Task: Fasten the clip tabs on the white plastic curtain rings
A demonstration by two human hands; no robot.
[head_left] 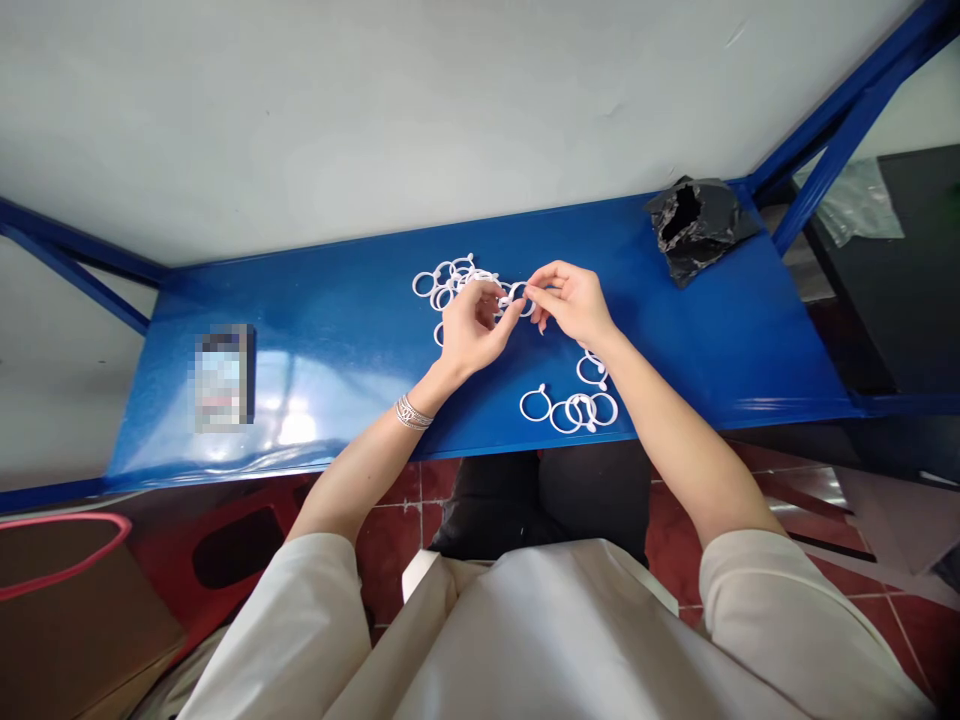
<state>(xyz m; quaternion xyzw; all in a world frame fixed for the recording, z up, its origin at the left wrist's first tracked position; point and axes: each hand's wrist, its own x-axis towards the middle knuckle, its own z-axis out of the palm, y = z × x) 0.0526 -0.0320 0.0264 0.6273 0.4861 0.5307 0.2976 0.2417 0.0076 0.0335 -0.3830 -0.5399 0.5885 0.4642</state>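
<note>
Left hand [471, 335] and right hand [571, 302] are held close together over a blue metal shelf [697, 330], with neither hand resting flat on it. A white plastic ring [519, 298] is pinched between the right thumb and forefinger [538, 290], and the left fingers [487, 297] are curled against the edge of a tangled heap of rings [448, 284], though whether a ring is gripped by them cannot be told. The heap lies on the shelf just beside the left hand, and a smaller group of rings [571, 405] is spread below the right forearm, some overlapping; a small tab is carried on each ring that can be made out. The rings are judged to be light, fairly stiff yet slightly springy, and smooth enough to slip; a hold on the rim or tab between thumb and forefinger would seem firmest, and overlapping rings may be dragged along if one is lifted. A crumpled black plastic bag [694, 228] is placed toward the far right of the shelf, and a blurred phone [223, 378] lies toward the left.
</note>
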